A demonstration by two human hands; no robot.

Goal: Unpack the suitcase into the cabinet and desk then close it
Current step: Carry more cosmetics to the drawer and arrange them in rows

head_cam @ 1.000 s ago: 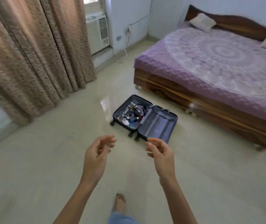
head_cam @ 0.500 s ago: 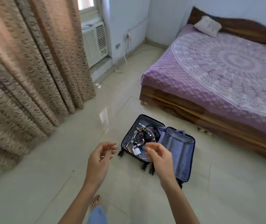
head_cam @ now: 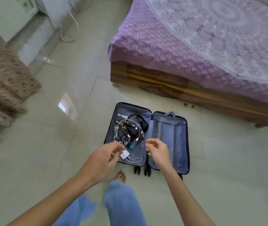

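The suitcase (head_cam: pixel 169 141) lies open flat on the tiled floor (head_cam: pixel 61 160), its 2 halves side by side and its black wheels (head_cam: pixel 142 171) at the near edge, towards the person's bare foot (head_cam: pixel 121 176). The left half holds a tangle of dark cables (head_cam: pixel 130 129), a white charger (head_cam: pixel 125 155) with its cord and a small blue item (head_cam: pixel 132 145); the right half shows only grey lining. The left grip (head_cam: pixel 103 160), blurred, hangs over the near left corner with relaxed fingers and grasps nothing; whether it touches the charger just beside it cannot be told. The right grip (head_cam: pixel 158 151) hovers over the middle seam, fingers loosely curled, released and empty. The bed (head_cam: pixel 162 82), wooden-framed under a purple cover (head_cam: pixel 179 46), stands near the suitcase's far right side, with a strip of floor between. A brown curtain (head_cam: pixel 4 82) hangs well apart on the left, with open floor in between.
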